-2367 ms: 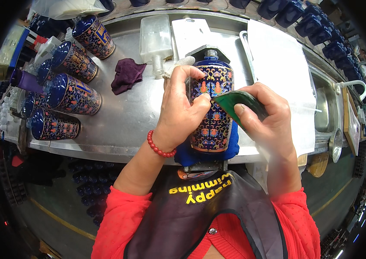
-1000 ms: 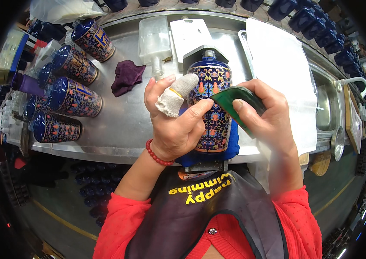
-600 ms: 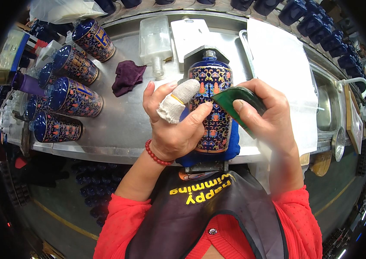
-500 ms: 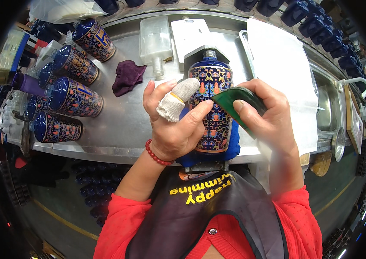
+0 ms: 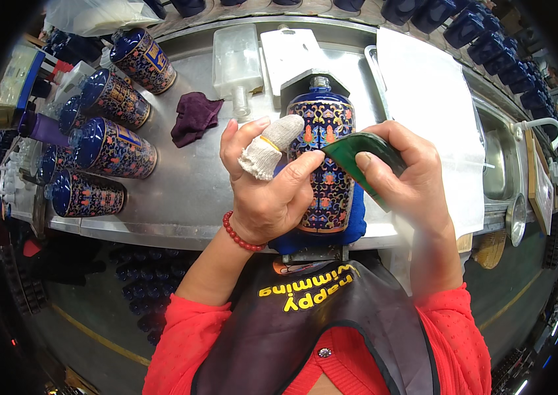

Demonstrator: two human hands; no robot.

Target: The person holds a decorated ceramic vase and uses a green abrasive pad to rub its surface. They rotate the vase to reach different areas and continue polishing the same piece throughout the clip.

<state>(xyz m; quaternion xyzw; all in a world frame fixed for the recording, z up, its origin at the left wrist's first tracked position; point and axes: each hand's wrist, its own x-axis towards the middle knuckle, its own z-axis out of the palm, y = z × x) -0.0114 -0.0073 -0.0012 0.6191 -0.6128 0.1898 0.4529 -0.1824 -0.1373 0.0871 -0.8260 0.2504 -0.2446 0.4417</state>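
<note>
Lifted off the bottle (image 5: pixel 322 164), left hand (image 5: pixel 267 187) now hangs open with a capped finger, while right hand (image 5: pixel 405 178) pinches a green pad (image 5: pixel 363 161) against that bottle on the surface (image 5: pixel 187 191), likely mid-polish, needing steady pressure next.

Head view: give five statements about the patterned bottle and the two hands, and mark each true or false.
1. The right hand holds a green scraper. True.
2. The patterned bottle stands upright. False: it lies on a blue pad.
3. A white cot covers one of the left hand's fingers. True.
4. The purple cloth lies under the bottle. False: it lies apart, to the left.
5. The left wrist wears a red bead bracelet. True.
</note>
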